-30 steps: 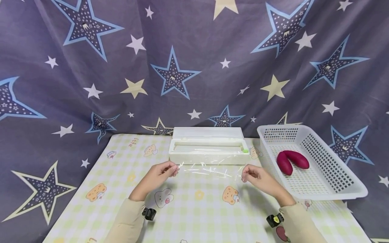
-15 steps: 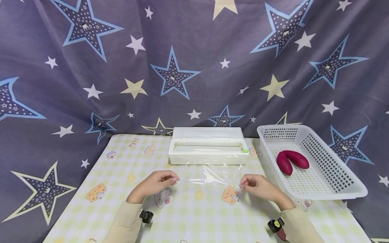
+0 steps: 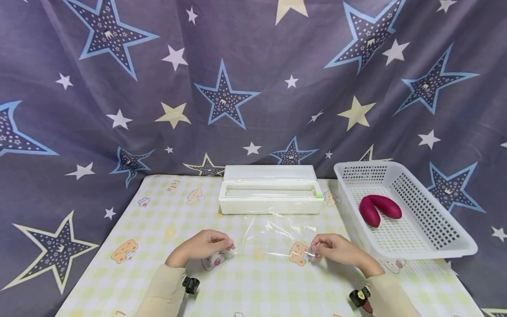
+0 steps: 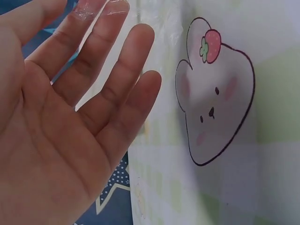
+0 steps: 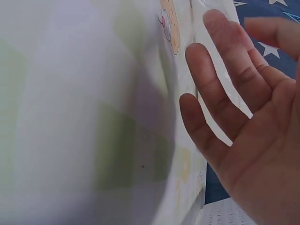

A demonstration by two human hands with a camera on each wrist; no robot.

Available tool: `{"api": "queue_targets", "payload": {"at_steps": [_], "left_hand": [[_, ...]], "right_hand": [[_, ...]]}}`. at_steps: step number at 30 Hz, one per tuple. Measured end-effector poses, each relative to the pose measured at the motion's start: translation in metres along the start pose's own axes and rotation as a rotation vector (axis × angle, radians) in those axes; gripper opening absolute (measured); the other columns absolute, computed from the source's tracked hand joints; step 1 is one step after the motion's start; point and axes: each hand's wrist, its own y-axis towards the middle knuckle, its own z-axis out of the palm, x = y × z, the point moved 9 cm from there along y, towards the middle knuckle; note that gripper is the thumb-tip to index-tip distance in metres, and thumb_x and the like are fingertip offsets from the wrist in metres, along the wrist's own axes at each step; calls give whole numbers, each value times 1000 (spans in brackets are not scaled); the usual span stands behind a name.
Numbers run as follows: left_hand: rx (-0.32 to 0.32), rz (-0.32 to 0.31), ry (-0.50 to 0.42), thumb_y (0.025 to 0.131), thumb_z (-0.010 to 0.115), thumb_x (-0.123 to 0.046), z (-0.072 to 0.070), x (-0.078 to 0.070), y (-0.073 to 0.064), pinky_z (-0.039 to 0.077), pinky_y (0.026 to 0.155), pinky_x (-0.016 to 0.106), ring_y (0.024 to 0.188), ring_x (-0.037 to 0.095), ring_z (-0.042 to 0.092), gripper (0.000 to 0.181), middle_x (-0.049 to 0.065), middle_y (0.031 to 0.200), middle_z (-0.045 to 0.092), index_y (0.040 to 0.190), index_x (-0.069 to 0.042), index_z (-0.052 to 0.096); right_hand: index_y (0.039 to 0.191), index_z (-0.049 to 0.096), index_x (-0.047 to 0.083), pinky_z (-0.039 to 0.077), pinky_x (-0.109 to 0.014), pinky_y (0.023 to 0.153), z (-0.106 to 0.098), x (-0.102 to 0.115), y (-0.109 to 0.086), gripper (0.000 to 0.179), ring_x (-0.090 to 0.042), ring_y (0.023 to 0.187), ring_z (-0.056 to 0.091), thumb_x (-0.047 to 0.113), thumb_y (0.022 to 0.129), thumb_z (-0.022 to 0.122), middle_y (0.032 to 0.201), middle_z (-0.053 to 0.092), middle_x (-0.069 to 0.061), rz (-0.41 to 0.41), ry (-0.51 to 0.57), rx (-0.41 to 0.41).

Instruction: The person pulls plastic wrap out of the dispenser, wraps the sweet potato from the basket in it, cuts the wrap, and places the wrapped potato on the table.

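Observation:
A sheet of clear plastic wrap [image 3: 273, 233] stretches from a white dispenser box [image 3: 269, 207] toward me, low over the tablecloth. My left hand [image 3: 203, 246] pinches its near left corner between thumb and fingertips. At the near right corner, my right hand [image 3: 336, 250] pinches the film the same way. Bits of film cling to the fingertips [image 4: 117, 6] in the left wrist view, where the other fingers are spread. The right wrist view shows the lower fingers [image 5: 201, 61] held apart, close beside the tablecloth. The box's lid [image 3: 269, 173] stands raised at the back, with the roll inside.
To the right is a white perforated basket [image 3: 420, 254] holding two dark red, sweet-potato-like pieces [image 3: 385, 206]. A small green tab [image 3: 318, 196] sits on the box's right end. The checked tablecloth [image 3: 253, 290] covers the table, and a star-patterned curtain [image 3: 245, 39] hangs behind it.
Both hands have drawn toward me and lower, pulling a longer stretch of plastic wrap out of the box. The box and basket have stayed in place.

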Motion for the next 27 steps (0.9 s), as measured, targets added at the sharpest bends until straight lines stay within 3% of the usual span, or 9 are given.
{"api": "queue_targets", "payload": {"at_steps": [6, 10, 13, 17, 22, 24, 27], "left_hand": [[24, -17, -6, 101, 61, -34, 5, 2, -1, 46, 66, 26, 68, 15, 58, 29, -1, 90, 74, 91, -16, 80], [55, -6, -20, 96, 69, -29, 10, 3, -2, 44, 62, 25, 59, 14, 52, 19, 3, 83, 73, 90, -14, 80], [70, 3, -51, 93, 74, -22, 14, 1, -2, 49, 61, 26, 59, 19, 57, 13, 3, 82, 73, 93, -10, 79], [90, 1, -105, 89, 77, -15, 19, 0, -2, 52, 59, 26, 67, 20, 63, 15, 3, 87, 73, 100, -5, 76], [100, -14, -92, 94, 72, -22, 20, 3, 0, 51, 61, 27, 69, 21, 63, 18, 4, 90, 72, 103, -7, 75], [85, -19, -63, 97, 68, -28, 18, 4, 1, 49, 62, 27, 65, 23, 62, 20, 4, 90, 72, 103, -11, 76], [50, 0, -30, 100, 63, -30, 14, 3, 3, 51, 70, 29, 74, 25, 65, 23, 3, 94, 73, 105, -12, 76]], "right_hand": [[104, 69, 3, 33, -19, 50, 2, -4, 0, 13, -3, 54, 41, 11, 101, 59, 77, 72, -10, 36, -24, -4], [108, 68, 1, 38, -17, 52, 5, -5, -1, 14, -3, 58, 49, 2, 94, 64, 77, 71, -9, 6, -9, 15], [109, 66, -4, 51, -20, 61, 8, -1, -2, 21, -8, 68, 61, -1, 89, 69, 82, 70, -10, -53, 0, 47], [110, 63, -6, 57, -25, 70, 13, -1, -2, 26, -12, 76, 66, 0, 87, 73, 87, 70, -9, -79, -2, 85], [109, 64, -4, 56, -24, 70, 13, -3, -2, 25, -11, 78, 65, 6, 89, 74, 89, 70, -1, -66, -20, 72], [108, 64, -4, 57, -26, 72, 11, -1, -2, 24, -11, 80, 66, 8, 90, 74, 90, 70, -3, -82, -32, 56], [108, 65, -3, 57, -27, 74, 8, 2, -2, 21, -11, 82, 66, 9, 92, 72, 90, 71, -3, -94, -55, 24]]}}
